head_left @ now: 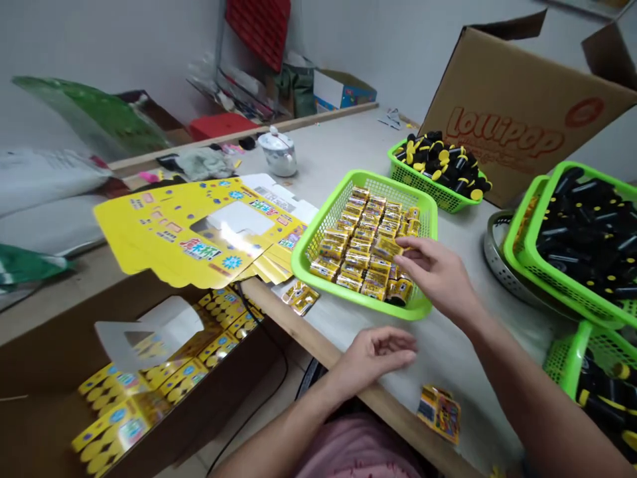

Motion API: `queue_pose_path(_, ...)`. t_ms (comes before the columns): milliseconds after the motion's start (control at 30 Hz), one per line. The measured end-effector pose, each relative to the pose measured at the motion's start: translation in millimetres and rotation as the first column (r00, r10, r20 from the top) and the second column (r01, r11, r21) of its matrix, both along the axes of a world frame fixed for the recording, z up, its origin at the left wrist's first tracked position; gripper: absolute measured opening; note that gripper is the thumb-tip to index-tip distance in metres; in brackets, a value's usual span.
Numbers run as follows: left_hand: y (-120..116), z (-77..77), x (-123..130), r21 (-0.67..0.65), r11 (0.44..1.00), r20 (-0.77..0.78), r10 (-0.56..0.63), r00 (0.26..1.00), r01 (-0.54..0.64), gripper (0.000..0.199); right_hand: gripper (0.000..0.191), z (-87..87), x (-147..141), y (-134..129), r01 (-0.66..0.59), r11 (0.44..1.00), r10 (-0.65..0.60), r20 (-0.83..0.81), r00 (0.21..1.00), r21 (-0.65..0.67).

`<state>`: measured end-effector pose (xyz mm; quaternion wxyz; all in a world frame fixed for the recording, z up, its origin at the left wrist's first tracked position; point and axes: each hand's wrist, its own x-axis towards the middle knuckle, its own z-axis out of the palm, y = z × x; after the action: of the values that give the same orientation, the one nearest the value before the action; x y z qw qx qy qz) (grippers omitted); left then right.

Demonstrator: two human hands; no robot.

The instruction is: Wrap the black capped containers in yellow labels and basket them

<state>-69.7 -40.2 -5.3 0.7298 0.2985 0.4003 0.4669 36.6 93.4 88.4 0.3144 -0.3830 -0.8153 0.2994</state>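
Rows of small gold-wrapped pieces [363, 242] fill a green basket [326, 214] on the table. My right hand [435, 272] reaches over the basket's right side, its thumb and fingertips closed on one gold-wrapped piece [387, 247]. Below the basket, near the table's front edge, my left hand [381, 355] hovers with curled, slightly parted fingers and nothing in it. Flat yellow printed cartons [164, 232] lie left of the basket. Small printed packets rest at the basket's lower left [300, 297] and near the table edge [440, 413].
An open cardboard box [209, 405] with yellow packs stands lower left. Green baskets of black and yellow pieces sit behind [423, 176] and at the right [542, 265]. A lidded pot [277, 153] and a large lollipop carton [522, 99] stand farther back.
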Motion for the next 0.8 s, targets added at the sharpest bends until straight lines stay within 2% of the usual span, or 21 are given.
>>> queue_pose_path(67,-0.1,-3.0,1.5,-0.002,1.000,-0.012,-0.030,0.999,0.030,0.059,0.022,-11.0,-27.5,21.3,0.035,0.998,-0.033,0.037,0.999,-0.051)
queue_pose_path(167,-0.2,-3.5,2.8,0.004,1.000,-0.016,-0.029,0.999,0.029,0.059,0.021,-25.0,-51.9,40.8,0.045,0.997,-0.030,0.203,0.979,-0.070)
queue_pose_path(267,0.7,-1.7,1.7,0.006,1.000,-0.024,-0.022,0.999,0.023,0.055,0.022,-31.8,-58.5,46.4,0.012,0.998,0.005,0.295,0.955,-0.055)
queue_pose_path(367,1.5,1.1,-0.5,0.002,1.000,-0.039,-0.013,0.999,0.013,0.048,0.026,-28.1,-47.4,37.6,-0.005,1.000,0.009,0.236,0.972,-0.015)
queue_pose_path(467,1.8,3.0,-2.0,0.009,0.999,-0.059,0.035,0.998,-0.034,0.038,0.024,-17.4,-12.3,8.1,0.022,0.990,-0.040,0.137,0.990,0.136)
queue_pose_path(600,3.9,1.9,-1.0,0.026,0.995,-0.064,0.096,0.993,-0.094,0.031,0.014,-11.2,59.5,-63.5,0.079,0.925,-0.158,0.188,0.969,0.373)
queue_pose_path(700,4.8,2.2,2.0,0.039,0.993,-0.126,0.112,0.986,-0.107,0.028,0.009,-29.0,109.9,-123.5,0.137,0.913,-0.256,0.278,0.926,0.385)
queue_pose_path(800,4.8,3.5,6.9,0.056,0.991,-0.201,0.132,0.971,-0.123,0.025,0.013,-62.0,140.2,-164.9,0.198,0.920,-0.321,0.363,0.875,0.337)
